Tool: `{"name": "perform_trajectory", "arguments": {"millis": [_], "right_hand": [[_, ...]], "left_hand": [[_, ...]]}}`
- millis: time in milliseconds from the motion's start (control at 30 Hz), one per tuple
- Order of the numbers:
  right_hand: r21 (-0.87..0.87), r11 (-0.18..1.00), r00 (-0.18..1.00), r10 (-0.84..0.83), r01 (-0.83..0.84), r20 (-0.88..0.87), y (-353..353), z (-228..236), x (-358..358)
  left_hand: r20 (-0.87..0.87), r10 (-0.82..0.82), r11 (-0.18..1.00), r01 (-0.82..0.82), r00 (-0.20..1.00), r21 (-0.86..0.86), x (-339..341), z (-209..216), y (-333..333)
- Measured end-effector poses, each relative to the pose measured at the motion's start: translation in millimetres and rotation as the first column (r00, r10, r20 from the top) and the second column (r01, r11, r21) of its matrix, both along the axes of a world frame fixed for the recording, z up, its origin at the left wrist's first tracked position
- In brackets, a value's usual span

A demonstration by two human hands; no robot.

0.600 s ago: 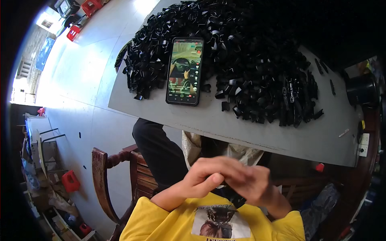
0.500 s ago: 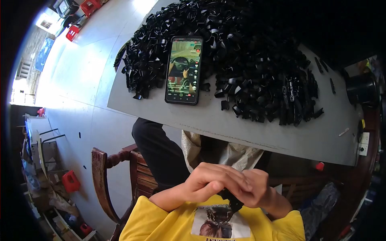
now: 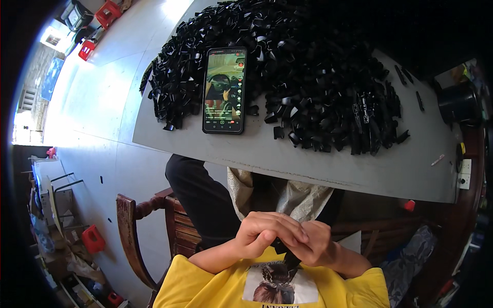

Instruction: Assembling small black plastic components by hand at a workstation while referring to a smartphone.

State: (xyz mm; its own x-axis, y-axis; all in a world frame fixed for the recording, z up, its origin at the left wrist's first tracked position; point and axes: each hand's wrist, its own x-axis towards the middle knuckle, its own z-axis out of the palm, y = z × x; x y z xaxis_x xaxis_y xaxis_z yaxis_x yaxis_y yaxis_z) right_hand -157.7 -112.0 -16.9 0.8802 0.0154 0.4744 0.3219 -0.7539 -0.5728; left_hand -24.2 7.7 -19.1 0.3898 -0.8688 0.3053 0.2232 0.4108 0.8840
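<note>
Both my hands are pressed together low in front of my yellow shirt, below the table edge. My left hand (image 3: 267, 233) curls over my right hand (image 3: 316, 244), and between them they grip a small black plastic part (image 3: 287, 256) that pokes out downward. A big heap of similar black plastic parts (image 3: 313, 77) covers the far half of the grey table (image 3: 328, 164). A smartphone (image 3: 225, 90) with a lit screen lies on the table against the heap's near left side.
A wooden chair (image 3: 136, 226) is under me at the left. A pale bag (image 3: 298, 197) hangs between my knees under the table. A black cup (image 3: 458, 104) and a white wall socket (image 3: 465, 173) sit at the table's right end. Red stools (image 3: 108, 13) stand on the far floor.
My clasped hands have shifted slightly lower and the fingers have regripped on the black part. The phone's picture has changed.
</note>
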Motion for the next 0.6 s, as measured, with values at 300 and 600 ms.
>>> {"name": "perform_trajectory", "arguments": {"millis": [300,600], "right_hand": [[0.390,0.910,0.973,-0.058,0.143,-0.222,3.5,-38.2,1.3],[0.149,0.791,0.804,-0.576,0.594,-0.149,-41.1,-2.6,16.3]], "left_hand": [[0.616,0.129,0.967,-0.236,0.777,0.096,27.8,6.7,-14.8],[0.974,0.091,0.765,-0.640,0.206,0.063,72.5,-19.8,-60.3]]}}
